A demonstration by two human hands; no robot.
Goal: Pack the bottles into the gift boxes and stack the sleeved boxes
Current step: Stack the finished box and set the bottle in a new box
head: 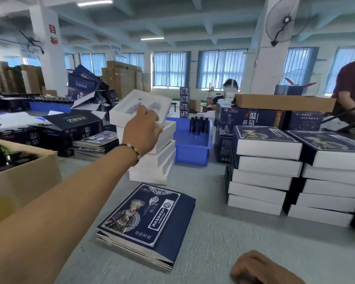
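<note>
My left hand [145, 128] reaches forward and grips the top white gift box [131, 107], tilted up off a stack of white gift boxes [152, 167]. Its tray shows moulded slots. My right hand [260, 267] rests on the table at the lower right, fingers curled, holding nothing. A pile of flat dark blue sleeves [150, 224] lies in front of me. Two stacks of sleeved boxes [266, 173] stand on the right. Dark bottles [199, 125] stand in a blue bin [193, 148] behind the white stack.
A cardboard carton [23, 177] with dark items sits at the left. More flat sleeves [96, 143] and printed navy cartons [70, 128] lie behind it. Another person [353, 89] works at the far right, and one sits further back [230, 89].
</note>
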